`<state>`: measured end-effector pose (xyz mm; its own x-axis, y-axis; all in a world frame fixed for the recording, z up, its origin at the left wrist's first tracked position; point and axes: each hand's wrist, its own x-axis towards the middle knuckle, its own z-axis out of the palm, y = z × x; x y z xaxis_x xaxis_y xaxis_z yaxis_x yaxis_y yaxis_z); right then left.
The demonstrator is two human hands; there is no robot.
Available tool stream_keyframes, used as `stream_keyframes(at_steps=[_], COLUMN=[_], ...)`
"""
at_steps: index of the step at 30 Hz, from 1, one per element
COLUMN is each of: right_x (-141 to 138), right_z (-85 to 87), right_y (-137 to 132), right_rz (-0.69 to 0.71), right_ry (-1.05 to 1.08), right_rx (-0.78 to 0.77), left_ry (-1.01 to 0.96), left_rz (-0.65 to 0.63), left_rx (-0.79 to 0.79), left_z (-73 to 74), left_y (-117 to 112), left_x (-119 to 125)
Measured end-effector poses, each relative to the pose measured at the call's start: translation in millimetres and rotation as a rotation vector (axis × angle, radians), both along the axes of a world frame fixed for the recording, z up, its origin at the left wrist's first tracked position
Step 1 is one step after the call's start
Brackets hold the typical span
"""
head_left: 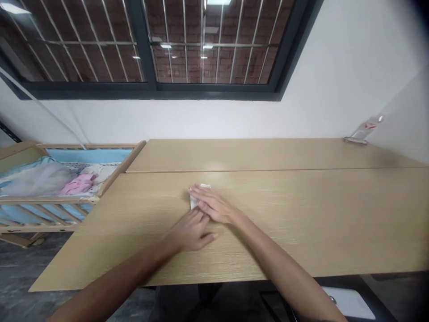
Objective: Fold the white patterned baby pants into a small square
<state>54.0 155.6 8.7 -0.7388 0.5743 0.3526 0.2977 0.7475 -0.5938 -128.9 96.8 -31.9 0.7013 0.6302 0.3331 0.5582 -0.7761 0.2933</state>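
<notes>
A small white piece [193, 202], paper or thin cloth by its look, lies on the wooden tabletop [301, 214]. My right hand [216, 206] rests flat across it with the fingers stretched out, covering most of it. Only its left side and a bit of its top edge show. Just below, my left hand [191, 231] is palm down, its fingertips at the lower edge of the white piece and close against the right hand. The left thumb sticks out to the right, apart from the fingers.
To the left stands a wooden crib [122, 172] with blue lining, holding a pink cloth [79, 184] and sheer white fabric. A clear packet with red marks [365, 129] leans at the far right corner. Below the table's front edge is a white object [350, 302].
</notes>
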Motion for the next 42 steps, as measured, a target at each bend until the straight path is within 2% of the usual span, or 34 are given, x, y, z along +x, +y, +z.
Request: stream_keyframes(at_steps=[2, 4, 7, 10, 17, 22, 26, 29, 32, 34, 37, 40, 42], right_x=[-7.7, -13.2, -14.5, -8.0, 9.6, 12.2, 14.2, 16.1, 20.0, 24.1, 30.7, 34.4, 34.3], right_z=[0.0, -3.3, -10.6, -17.9, -32.2, -38.7, -43.8, -50.7, -57.1, -59.7, -61.9, -62.4, -61.2], right_y=[-7.4, -12.3, -11.5, 4.3, 58.7, 67.5, 77.2, 86.0, 88.7, 86.7, 80.9, 75.4, 72.4], right_rz=[0.114, 0.156, 0.13, 0.102, -0.044, -0.044, -0.098, -0.184, -0.371, -0.514, -0.653, -0.712, -0.706], right_ry=[-0.063, -0.114, -0.158, -0.142, -0.126, -0.188, -0.176, -0.138, -0.031, 0.085, 0.252, 0.344, 0.368], right_rx=[-0.03, -0.059, -0.096, -0.12, -0.113, -0.058, -0.024, -0.003, -0.003, -0.004, -0.007, -0.069, -0.099], left_ry=[0.016, 0.031, 0.036, 0.056, 0.049, 0.064, 0.044, 0.05, 0.003, -0.086, -0.203, -0.2, -0.172], left_rz=[-0.044, -0.068, -0.062, -0.021, -0.012, 0.004, 0.002, -0.003, 0.01, 0.066, 0.268, 0.504, 0.59], left_rx=[-0.066, -0.117, -0.146, -0.156, -0.144, -0.169, -0.151, -0.148, -0.129, -0.092, -0.025, -0.033, -0.051], left_z=[-5.1, -6.7, -3.4, -0.2, -8.9, -14.8, -18.4, -17.1, -10.1, -4.3, 0.2, -2.5, -6.1], left_y=[-7.2, -11.2, -13.2, -13.4, -9.2, -7.1, -6.6, -6.5, -3.8, 2.2, 19.0, 38.1, 46.8], left_x=[5.9, 8.9, 10.0, 9.8, 7.4, 6.7, 7.4, 7.8, 7.0, 5.1, -1.0, -8.8, -12.9])
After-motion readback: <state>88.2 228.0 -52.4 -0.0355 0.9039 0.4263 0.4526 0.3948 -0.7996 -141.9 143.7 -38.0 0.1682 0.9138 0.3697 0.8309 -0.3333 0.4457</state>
